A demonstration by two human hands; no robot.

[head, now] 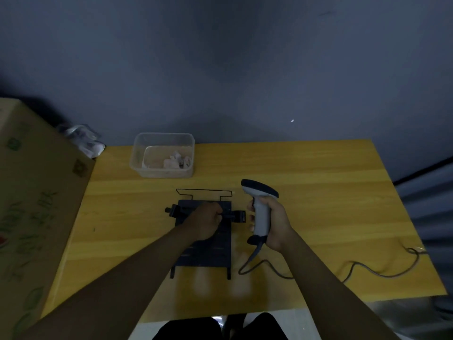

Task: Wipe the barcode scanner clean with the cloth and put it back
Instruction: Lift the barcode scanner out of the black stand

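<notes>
Scanner (260,207) is standing upright in the right hand (272,222), fingers wrapping its grey handle, head pointing left, just right of the black stand (208,251) on the counter (318,192). Left hand (204,223) is resting curled on the stand, grip unclear. Cloth is probably lying in the far tub (163,155).

Plain backroom/stockroom-type spot: wood-top table (318,173) vs bare wall, cardboard carton (36,192) (printed) beside it.

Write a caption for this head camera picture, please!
Right hand holds the scanner upright; left hand rests on the black stand.
</notes>
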